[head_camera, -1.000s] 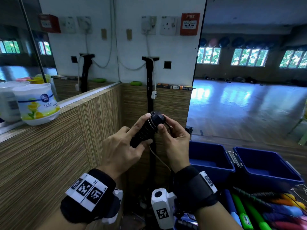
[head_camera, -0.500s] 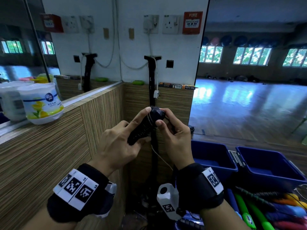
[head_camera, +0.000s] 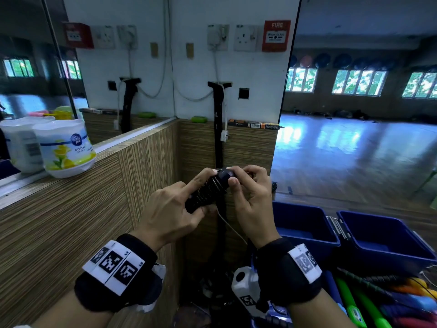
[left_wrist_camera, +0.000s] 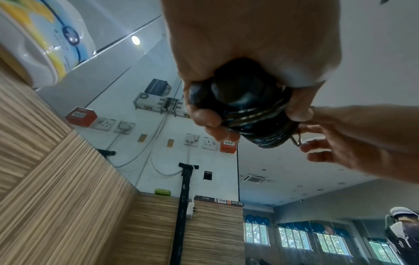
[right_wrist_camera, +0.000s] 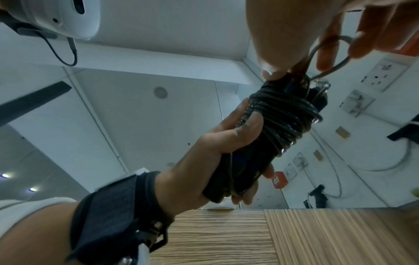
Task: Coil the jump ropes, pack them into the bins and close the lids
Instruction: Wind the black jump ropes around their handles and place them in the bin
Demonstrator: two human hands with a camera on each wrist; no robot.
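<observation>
A black jump rope handle bundle (head_camera: 209,191) with thin cable wound round it is held at chest height. My left hand (head_camera: 173,213) grips the handles (right_wrist_camera: 247,161), index finger stretched along the coils (right_wrist_camera: 281,122). My right hand (head_camera: 249,195) pinches the cable's last loop (right_wrist_camera: 331,59) at the top end of the handles (left_wrist_camera: 256,111). Two open blue bins (head_camera: 305,223) (head_camera: 383,235) stand low at the right. Several coloured jump ropes (head_camera: 383,301) lie in front of them.
A wood-panelled ledge (head_camera: 71,209) runs along my left with an air-freshener tub (head_camera: 66,147) on it, below a mirror. A black pole (head_camera: 218,129) stands against the corner wall behind my hands. The open gym floor (head_camera: 354,157) shows in the mirror to the right.
Both hands kept hold of the bundle. The right fingers shifted round the top end of the handles, working the last cable loop. The left grip did not change.
</observation>
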